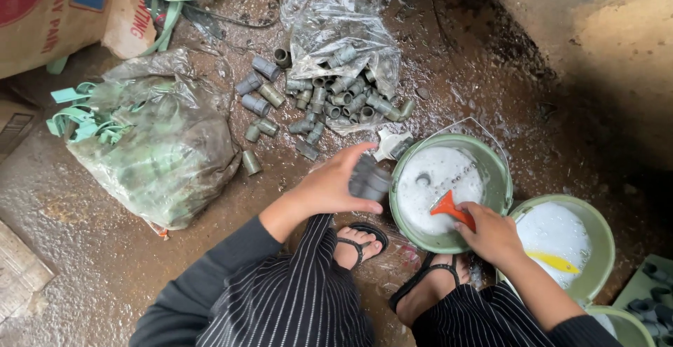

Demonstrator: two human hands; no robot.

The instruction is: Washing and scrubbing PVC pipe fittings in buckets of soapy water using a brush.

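Over the wet floor, left hand clasps blurred grey pipe fittings (count unclear); right hand pinches an orange brush, partly hidden, at the foamy green bucket rim.

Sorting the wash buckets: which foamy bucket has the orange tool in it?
The left bucket, beside the right hand; the other foamy bucket holds a yellow one.

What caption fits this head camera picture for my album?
Left hand grips grey pipe fittings; right hand holds an orange brush over a soapy green bucket.
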